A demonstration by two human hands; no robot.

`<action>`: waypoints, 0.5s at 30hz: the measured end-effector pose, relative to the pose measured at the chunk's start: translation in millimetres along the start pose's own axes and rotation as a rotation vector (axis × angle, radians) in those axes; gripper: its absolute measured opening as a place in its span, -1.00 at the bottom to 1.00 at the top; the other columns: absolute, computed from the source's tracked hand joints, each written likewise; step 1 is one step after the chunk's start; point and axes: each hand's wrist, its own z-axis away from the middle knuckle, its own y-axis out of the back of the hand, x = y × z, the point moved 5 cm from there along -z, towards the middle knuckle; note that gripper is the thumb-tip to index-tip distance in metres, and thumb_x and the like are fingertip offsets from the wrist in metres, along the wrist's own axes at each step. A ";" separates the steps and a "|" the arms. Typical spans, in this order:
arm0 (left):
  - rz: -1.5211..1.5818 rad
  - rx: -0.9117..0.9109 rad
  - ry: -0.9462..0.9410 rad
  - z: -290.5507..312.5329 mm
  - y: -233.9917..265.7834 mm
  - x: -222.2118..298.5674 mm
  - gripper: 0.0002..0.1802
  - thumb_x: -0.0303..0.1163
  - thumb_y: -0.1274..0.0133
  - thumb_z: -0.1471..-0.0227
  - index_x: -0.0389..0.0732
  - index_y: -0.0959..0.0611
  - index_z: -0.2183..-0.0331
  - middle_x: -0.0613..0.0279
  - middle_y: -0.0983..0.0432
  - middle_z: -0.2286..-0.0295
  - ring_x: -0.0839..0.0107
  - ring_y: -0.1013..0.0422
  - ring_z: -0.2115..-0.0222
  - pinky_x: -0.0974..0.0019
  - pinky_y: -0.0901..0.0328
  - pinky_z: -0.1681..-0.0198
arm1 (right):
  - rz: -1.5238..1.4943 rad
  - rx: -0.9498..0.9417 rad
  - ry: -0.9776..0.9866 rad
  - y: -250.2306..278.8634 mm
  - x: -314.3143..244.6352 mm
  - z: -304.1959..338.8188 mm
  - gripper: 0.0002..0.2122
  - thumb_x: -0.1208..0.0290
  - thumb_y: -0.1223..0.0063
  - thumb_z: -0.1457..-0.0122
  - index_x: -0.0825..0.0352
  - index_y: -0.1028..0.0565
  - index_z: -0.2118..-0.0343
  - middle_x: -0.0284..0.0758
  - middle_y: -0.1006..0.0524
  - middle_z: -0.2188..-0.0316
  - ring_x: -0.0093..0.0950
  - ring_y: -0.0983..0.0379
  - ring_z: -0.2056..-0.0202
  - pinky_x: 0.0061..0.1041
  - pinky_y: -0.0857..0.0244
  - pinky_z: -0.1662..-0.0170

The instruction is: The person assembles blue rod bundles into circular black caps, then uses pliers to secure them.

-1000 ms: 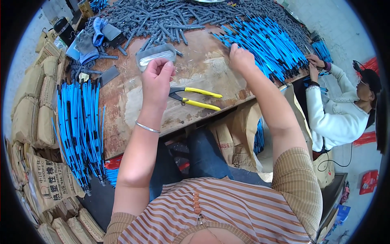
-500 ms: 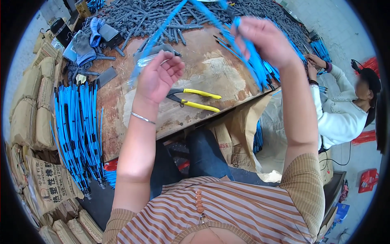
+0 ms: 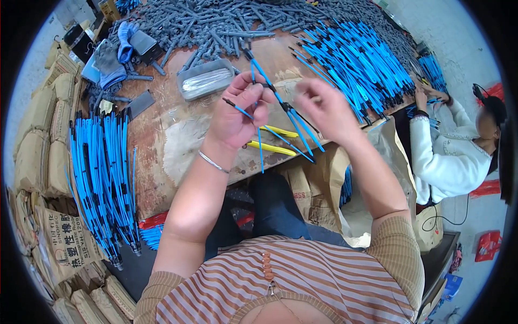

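Left hand (image 3: 240,110): thumb and fingers pinched a black-jointed blue rod assembly (image 3: 285,106)
Right hand (image 3: 326,110): blurred, fingers curled just beside the assembly; whether they touched it, I could not tell
Blue rod assembly: slanted between the two hands, its lower ends splayed toward the near edge of the worktop (image 3: 151,173)
Step in hand: apparently steadying the assembly with the left while the right worked near its joints
Next move's need: probably a firm left pinch, precise right fingers and loose ends clear of the pliers
Yellow-handled pliers (image 3: 272,148): lay beneath the assembly, head hidden
Grey tray (image 3: 209,95): stood beyond the left hand, holding slim silvery pins (image 3: 208,81)
Blue rod heap (image 3: 356,67): spread beyond the right hand
Grey plastic fittings (image 3: 226,24): piled across the far side
Half a second's change: blue rods had been swung up in the right hand, the left empty and spread; now the left gripped, and the tray showed uncovered
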 end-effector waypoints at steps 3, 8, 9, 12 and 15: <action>0.005 -0.107 0.113 5.1 -11.0 -0.5 -0.83 -0.53 0.05 -0.01 -0.26 -0.43 0.26 -0.08 -0.51 0.46 0.41 -0.44 0.69 0.46 -0.31 0.70 | 0.315 0.272 0.078 42.8 17.1 -32.1 -0.80 0.37 -0.05 -0.04 0.36 -0.46 0.30 -0.24 -0.50 0.39 -0.40 -0.45 0.42 -0.50 -0.32 0.36; -0.017 -0.498 0.153 28.2 -33.6 -3.7 -0.82 -0.54 0.04 0.00 -0.29 -0.42 0.27 -0.19 -0.50 0.44 0.39 -0.43 0.71 0.50 -0.29 0.74 | 1.070 0.325 -0.212 77.3 120.8 -77.7 -0.81 0.34 0.01 -0.06 0.35 -0.45 0.33 -0.13 -0.50 0.35 -0.23 -0.44 0.34 -0.28 -0.31 0.29; -0.017 -0.452 0.138 28.9 -28.7 -4.9 -0.82 -0.53 0.04 0.00 -0.29 -0.41 0.28 -0.19 -0.50 0.43 0.39 -0.44 0.70 0.51 -0.29 0.74 | 1.067 0.324 -0.211 74.2 130.2 -77.6 -0.81 0.34 0.01 -0.06 0.35 -0.45 0.33 -0.13 -0.50 0.35 -0.23 -0.44 0.34 -0.28 -0.31 0.29; -0.013 -0.370 0.114 25.5 -23.7 -9.1 -0.83 -0.52 0.03 0.00 -0.28 -0.41 0.29 -0.19 -0.50 0.41 0.37 -0.45 0.68 0.53 -0.29 0.74 | 0.972 0.228 -0.244 69.2 148.1 -72.7 -0.77 0.28 0.01 -0.05 0.34 -0.42 0.32 -0.10 -0.46 0.41 -0.25 -0.42 0.28 -0.28 -0.32 0.29; -0.064 -0.124 0.245 9.8 -20.2 -15.4 -0.85 -0.52 0.03 0.00 -0.26 -0.41 0.30 -0.17 -0.49 0.36 0.36 -0.49 0.61 0.54 -0.34 0.69 | 0.636 0.413 -0.009 87.8 105.9 -75.8 -0.79 0.33 0.03 -0.08 0.40 -0.41 0.35 -0.11 -0.50 0.38 -0.20 -0.43 0.34 -0.24 -0.30 0.32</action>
